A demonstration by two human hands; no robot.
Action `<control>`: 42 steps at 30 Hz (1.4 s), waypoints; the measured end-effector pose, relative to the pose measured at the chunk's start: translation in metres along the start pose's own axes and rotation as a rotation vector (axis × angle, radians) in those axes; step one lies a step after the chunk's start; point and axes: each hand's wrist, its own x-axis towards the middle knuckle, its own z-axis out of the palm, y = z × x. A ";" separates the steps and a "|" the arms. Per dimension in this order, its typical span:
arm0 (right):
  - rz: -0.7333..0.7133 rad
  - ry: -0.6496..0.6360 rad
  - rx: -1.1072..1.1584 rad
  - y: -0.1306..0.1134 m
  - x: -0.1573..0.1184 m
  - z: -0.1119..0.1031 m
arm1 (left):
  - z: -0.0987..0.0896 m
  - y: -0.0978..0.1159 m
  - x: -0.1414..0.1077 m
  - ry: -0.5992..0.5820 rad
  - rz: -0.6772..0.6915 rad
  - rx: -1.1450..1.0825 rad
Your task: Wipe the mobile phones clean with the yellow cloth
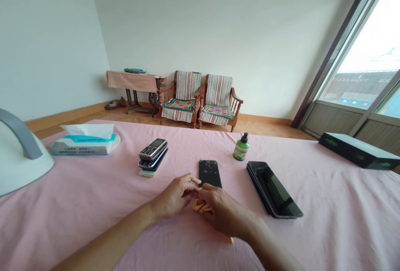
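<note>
A black phone (210, 172) with light spots on its screen lies on the pink cloth, its near end behind my hands. My right hand (220, 208) is closed on a crumpled orange-yellow cloth (201, 207), just in front of the phone. Beside it, my left hand (176, 196) touches the phone's near left edge, its fingers bent close together; whether they pinch anything is hidden. A green spray bottle (240, 148) with a black top stands behind and to the right. To the right lies a stack of large dark phones or tablets (275, 190).
Several small keypad phones (153, 150) are stacked left of centre. Further left are a tissue pack (84, 141) and a white object with a grey handle (21, 154). A black box (359, 150) lies at the right edge. Two chairs (203, 98) stand beyond the pink surface (103, 192).
</note>
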 end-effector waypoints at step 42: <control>0.261 0.506 -0.055 0.094 0.076 0.006 | 0.014 0.013 -0.006 0.128 -0.140 0.077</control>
